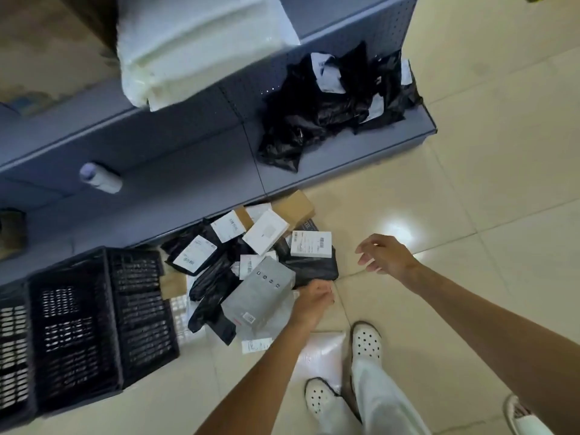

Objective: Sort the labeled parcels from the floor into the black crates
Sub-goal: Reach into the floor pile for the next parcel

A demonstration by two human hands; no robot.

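**Hands at the parcel pile beside the crates**

We take the heap of parcels (251, 265) on the tiled floor (486, 199) as our landmark, and go down in size.

Behind the heap we see the grey metal shelving unit (188, 152), its lowest shelf running along the far edge of the pile. On that shelf, up and to the right of the heap, lies a mound of black plastic mailer bags (329, 105) with white labels; a level above, to the upper left, sits a bundle of white bags (194, 45). Left of the heap and touching its near-left edge we see the black crates (94, 324), slotted walls side by side.

In the heap itself, black poly parcels carry white labels, and small boxes lie among them: a brown carton (293, 205) at the far end, a white box (265, 232) near the middle, a white labelled box (310, 244) at the right edge.

At the near side of the heap lies a grey flat parcel (260, 296). Our left hand (310, 301) is at its right corner, fingers curled onto the edge, gripping it. Our right hand (384, 252) hovers just right of the heap, fingers loosely spread, holding nothing.

A pale cylinder (100, 177) rests on the shelf, well to the upper left of the heap.
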